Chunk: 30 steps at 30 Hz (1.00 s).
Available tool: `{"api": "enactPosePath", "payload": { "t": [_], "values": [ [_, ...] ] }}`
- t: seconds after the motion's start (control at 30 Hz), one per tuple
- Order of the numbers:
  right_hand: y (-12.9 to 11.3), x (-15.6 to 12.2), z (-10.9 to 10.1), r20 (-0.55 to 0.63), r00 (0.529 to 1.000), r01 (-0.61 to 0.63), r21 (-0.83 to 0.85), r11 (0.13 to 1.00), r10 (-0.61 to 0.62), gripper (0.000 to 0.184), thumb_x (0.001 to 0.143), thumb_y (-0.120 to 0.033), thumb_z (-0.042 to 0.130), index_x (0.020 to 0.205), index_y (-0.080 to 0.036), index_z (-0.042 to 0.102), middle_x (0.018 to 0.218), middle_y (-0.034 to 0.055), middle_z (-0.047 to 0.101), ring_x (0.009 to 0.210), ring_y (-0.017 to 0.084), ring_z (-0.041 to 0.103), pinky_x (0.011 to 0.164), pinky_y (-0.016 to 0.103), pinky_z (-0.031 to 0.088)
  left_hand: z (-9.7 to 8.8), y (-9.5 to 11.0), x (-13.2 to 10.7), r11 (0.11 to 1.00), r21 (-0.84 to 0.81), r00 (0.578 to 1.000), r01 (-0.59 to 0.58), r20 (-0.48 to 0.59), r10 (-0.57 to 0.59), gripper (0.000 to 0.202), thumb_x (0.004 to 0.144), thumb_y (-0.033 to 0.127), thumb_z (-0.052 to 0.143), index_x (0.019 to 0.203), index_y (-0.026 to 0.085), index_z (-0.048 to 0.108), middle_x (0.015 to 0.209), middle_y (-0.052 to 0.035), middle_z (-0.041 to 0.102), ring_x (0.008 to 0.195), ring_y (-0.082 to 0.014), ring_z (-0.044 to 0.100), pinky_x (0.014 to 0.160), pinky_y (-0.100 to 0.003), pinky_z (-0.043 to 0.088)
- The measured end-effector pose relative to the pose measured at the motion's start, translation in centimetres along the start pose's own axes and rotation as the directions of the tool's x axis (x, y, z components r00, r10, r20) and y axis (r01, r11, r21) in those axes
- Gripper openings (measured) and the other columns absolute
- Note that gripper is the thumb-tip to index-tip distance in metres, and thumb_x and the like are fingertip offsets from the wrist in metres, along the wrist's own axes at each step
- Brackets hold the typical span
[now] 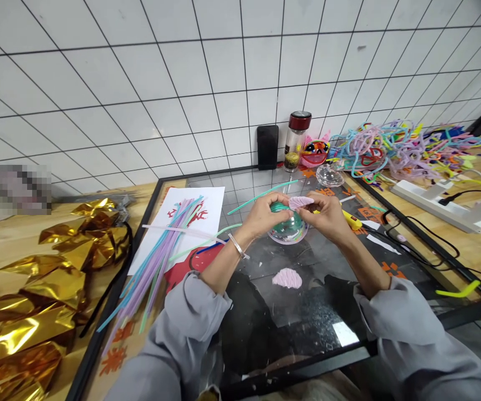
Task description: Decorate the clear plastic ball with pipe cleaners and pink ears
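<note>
A clear, bowl-like ball [288, 233] with green pipe-cleaner coils at its top sits on the dark glass tabletop. My left hand [265, 216] is closed at its upper left side, thumb against the green coils. Its fingertips reach the edge of a pink ridged piece [300, 202], apparently coiled pipe cleaner. With my right hand [327, 214] I pinch that piece above the ball. A second pink ridged piece [287, 278] lies flat on the glass, nearer to me. The ball's back and some fingertips are hidden.
Loose pipe cleaners [167, 245] lie over white paper at left, beside gold foil [52, 289]. Behind stand a black phone [268, 146] and a red-lidded jar [297, 142]. A yellow glue gun [351, 219], a power strip [436, 205] and tangled pipe cleaners [386, 150] are at right.
</note>
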State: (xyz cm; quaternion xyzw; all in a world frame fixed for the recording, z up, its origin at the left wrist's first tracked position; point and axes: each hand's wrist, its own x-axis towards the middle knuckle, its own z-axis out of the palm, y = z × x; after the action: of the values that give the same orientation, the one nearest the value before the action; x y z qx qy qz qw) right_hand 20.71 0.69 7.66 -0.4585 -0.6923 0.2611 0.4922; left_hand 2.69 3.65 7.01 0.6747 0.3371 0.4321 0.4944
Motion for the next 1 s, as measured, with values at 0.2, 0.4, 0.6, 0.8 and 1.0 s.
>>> {"api": "enactPosePath", "payload": {
  "t": [0.2,0.4,0.6,0.8,1.0],
  "values": [
    [-0.07,-0.23,0.04,-0.022,1.0,-0.006,0.012,1.0,0.006,0.018,0.072,-0.031,0.069,0.063,-0.018,0.06,0.058,-0.0033,0.048,0.056,0.011,0.042,0.054,0.027,0.033,-0.21,0.28,0.01,1.0,0.01,0.999,0.024,0.021,-0.024,0.021,0.066,0.02,0.073,0.085,0.015,0.066,0.099,-0.0049,0.071,0.093,-0.018,0.063,0.087,-0.03,0.047],
    [-0.12,-0.41,0.1,-0.034,0.999,-0.005,-0.006,1.0,0.004,0.023,0.073,-0.035,0.071,0.062,-0.018,0.06,0.058,-0.0031,0.05,0.056,0.011,0.042,0.053,0.026,0.033,-0.04,-0.17,0.07,0.995,-0.101,1.0,0.015,0.012,-0.014,0.028,0.071,0.031,0.074,0.094,0.016,0.069,0.092,-0.0036,0.07,0.081,-0.0141,0.06,0.074,-0.025,0.046],
    [-0.38,-0.48,-0.05,-0.023,1.0,-0.015,-0.003,1.0,0.015,0.023,0.072,-0.036,0.073,0.065,-0.017,0.062,0.059,-0.0032,0.049,0.057,0.011,0.042,0.054,0.026,0.034,0.39,-0.62,0.17,0.992,-0.123,0.998,-0.025,-0.066,0.017,0.021,0.069,0.033,0.074,0.08,0.015,0.069,0.09,-0.0045,0.07,0.083,-0.0148,0.06,0.075,-0.026,0.046],
    [-0.65,-0.6,-0.22,-0.016,1.0,-0.018,0.013,1.0,0.018,0.027,0.074,-0.042,0.074,0.068,-0.017,0.065,0.064,-0.0015,0.054,0.06,0.012,0.048,0.056,0.027,0.038,0.43,-0.42,0.21,0.99,-0.14,0.998,0.0,-0.061,-0.008,0.025,0.067,0.035,0.076,0.077,0.015,0.066,0.087,-0.0028,0.068,0.072,-0.0115,0.055,0.069,-0.025,0.044],
    [-0.4,-0.75,0.11,-0.075,0.997,0.012,-0.021,1.0,-0.014,0.024,0.078,-0.039,0.07,0.068,-0.019,0.063,0.062,-0.0014,0.056,0.06,0.013,0.049,0.056,0.027,0.038,0.36,-0.53,0.18,0.994,-0.11,0.998,0.004,-0.056,-0.01,0.023,0.07,0.035,0.075,0.079,0.016,0.066,0.087,-0.0025,0.068,0.072,-0.0113,0.056,0.071,-0.025,0.045]
  ]
}}
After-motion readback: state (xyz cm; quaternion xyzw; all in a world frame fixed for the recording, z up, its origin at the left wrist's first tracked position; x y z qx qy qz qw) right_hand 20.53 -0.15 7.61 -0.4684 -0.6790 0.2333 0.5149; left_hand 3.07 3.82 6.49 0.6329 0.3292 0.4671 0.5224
